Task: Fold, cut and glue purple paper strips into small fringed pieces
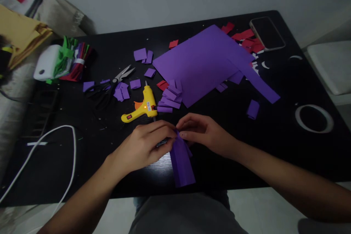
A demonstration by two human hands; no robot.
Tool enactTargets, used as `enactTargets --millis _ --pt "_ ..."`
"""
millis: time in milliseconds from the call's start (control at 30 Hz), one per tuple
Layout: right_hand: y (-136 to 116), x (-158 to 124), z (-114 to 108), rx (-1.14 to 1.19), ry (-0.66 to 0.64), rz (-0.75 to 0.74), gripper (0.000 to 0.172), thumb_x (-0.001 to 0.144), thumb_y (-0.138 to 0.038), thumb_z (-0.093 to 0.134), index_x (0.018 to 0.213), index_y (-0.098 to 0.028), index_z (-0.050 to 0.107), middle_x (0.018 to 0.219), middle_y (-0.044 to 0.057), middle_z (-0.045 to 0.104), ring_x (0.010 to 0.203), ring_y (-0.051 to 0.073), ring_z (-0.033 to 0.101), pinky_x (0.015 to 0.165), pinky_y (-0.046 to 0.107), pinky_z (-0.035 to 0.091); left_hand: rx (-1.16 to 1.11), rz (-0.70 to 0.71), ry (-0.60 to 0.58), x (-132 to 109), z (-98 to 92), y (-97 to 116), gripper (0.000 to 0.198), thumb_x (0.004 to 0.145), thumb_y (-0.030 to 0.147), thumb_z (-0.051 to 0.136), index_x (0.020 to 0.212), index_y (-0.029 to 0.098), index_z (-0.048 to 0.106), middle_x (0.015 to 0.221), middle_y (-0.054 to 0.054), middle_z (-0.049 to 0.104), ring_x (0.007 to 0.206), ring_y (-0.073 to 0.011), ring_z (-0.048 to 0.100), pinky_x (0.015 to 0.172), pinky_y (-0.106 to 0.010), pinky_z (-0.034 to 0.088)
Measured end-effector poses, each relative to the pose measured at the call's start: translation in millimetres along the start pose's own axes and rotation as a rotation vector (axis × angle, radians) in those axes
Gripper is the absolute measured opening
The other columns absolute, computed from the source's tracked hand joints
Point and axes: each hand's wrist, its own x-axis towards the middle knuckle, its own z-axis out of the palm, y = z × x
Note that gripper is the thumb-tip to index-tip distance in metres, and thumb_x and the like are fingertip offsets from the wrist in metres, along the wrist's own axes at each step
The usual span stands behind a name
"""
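Note:
Both hands meet over a folded strip of purple paper (182,168) near the front edge of the black table. My left hand (150,140) pinches its top end from the left. From the right, my right hand (204,131) pinches the same end with thumb and fingers. The strip hangs toward me, with a crease along its length. Just beyond my left hand lies a yellow glue gun (145,106), its small light glowing. Several small folded purple paper pieces (171,97) are heaped beside it.
Scissors (116,82) lie left of the glue gun. A large purple sheet (200,64) and a long purple strip (260,84) spread behind my hands. A phone (267,33) rests on red scraps. A tape ring (314,118) sits right; a white cable (74,146) curves left.

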Motion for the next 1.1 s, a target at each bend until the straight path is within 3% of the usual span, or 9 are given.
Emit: enactTargets --millis 700,1100 --pt "0.8 -0.3 -0.1 -0.02 0.008 -0.014 0.019 0.085 -0.026 0.086 0.099 -0.02 0.075 0.095 0.0 0.074 0.084 0.013 0.071 0.074 0.025 0.062 0.019 -0.042 0.052 0.1 3.6 3.2 0.013 0.095 0.006 0.063 0.101 0.018 0.065 0.1 -0.006 0.077 0.094 -0.0142 0.077 0.086 -0.021 0.061" --pt "-1.4 0.3 -1.1 -0.041 0.026 -0.001 0.017 0.084 -0.026 0.085 0.096 -0.02 0.075 0.092 0.0 0.074 0.084 0.013 0.071 0.074 0.025 0.062 -0.044 -0.105 0.079 0.4 5.4 1.6 0.01 0.096 0.009 0.065 0.099 0.018 0.068 0.094 -0.004 0.078 0.082 -0.0129 0.077 0.074 -0.021 0.061"
